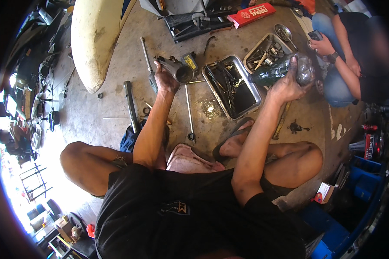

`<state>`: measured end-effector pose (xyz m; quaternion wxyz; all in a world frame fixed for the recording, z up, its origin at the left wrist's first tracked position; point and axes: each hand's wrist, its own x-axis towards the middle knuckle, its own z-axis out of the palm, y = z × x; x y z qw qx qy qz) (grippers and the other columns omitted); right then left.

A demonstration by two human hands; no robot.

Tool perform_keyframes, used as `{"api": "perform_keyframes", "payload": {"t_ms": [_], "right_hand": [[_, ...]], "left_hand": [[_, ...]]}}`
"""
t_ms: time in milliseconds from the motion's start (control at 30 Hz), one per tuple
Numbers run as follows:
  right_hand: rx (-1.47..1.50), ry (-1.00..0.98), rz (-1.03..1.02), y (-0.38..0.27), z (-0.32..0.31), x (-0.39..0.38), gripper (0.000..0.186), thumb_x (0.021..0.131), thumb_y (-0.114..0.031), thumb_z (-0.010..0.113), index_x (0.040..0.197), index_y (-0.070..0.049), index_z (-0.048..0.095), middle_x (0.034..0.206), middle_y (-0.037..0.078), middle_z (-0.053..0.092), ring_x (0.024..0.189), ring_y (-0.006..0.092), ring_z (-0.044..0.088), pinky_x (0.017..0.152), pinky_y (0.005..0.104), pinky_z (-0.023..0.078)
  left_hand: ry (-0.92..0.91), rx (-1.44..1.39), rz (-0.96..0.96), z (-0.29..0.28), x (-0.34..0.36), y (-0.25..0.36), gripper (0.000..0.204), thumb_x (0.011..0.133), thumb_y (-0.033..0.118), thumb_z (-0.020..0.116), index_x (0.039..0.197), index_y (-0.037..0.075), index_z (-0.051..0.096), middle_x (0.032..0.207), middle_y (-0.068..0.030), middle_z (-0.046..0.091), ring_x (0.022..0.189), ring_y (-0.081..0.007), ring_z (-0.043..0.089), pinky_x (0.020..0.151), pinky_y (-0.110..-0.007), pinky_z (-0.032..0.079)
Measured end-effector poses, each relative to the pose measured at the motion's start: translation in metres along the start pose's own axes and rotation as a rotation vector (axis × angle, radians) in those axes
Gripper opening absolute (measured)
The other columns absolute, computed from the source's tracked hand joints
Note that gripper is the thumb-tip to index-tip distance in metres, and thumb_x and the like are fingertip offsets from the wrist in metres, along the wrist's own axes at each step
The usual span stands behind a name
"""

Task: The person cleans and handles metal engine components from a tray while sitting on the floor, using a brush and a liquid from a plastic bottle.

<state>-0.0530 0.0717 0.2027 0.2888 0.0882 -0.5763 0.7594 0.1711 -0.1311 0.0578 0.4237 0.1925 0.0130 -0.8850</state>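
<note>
My left hand (167, 82) is closed around a hollow grey metal tube (173, 69), its dark round mouth turned to the right. In my right hand (289, 86) lies a clear plastic bottle (269, 76) with dark liquid in it. The bottle is tilted nearly level, its neck pointing left over the edge of a metal tray (255, 103). A long coil spring (215, 80) and other dark parts lie in that tray, which also holds black liquid. A gap separates the bottle's neck from the tube.
Behind stands a second tray (250, 54) of small metal parts. A long-handled wrench (189, 108), a dark tube (129, 103) and a red box (257, 15) lie on the floor. A cream body panel (93, 43) hangs in at upper left. Another person (339, 56) sits at right, holding a phone.
</note>
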Motion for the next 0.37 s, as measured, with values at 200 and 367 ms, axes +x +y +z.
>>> {"api": "perform_keyframes", "payload": {"t_ms": [200, 367], "right_hand": [[0.055, 0.006, 0.009, 0.0, 0.005, -0.003, 0.051, 0.067, -0.001, 0.083, 0.109, 0.006, 0.056, 0.107, 0.015, 0.062, 0.094, 0.0204, 0.059, 0.082, 0.0331, 0.052], [0.098, -0.019, 0.079, 0.002, 0.003, -0.003, 0.053, 0.069, 0.001, 0.082, 0.113, 0.005, 0.054, 0.112, 0.017, 0.06, 0.095, 0.0227, 0.06, 0.084, 0.0353, 0.053]], "left_hand": [[-0.196, 0.157, 0.075, -0.029, 0.014, 0.019, 0.046, 0.092, 0.054, 0.048, 0.101, 0.01, 0.059, 0.096, -0.0132, 0.062, 0.089, -0.0272, 0.061, 0.083, -0.04, 0.052], [-0.382, 0.062, -0.045, -0.034, 0.023, 0.061, 0.068, 0.084, 0.068, 0.05, 0.108, 0.005, 0.058, 0.098, -0.0125, 0.064, 0.092, -0.0277, 0.061, 0.102, -0.053, 0.037]]}}
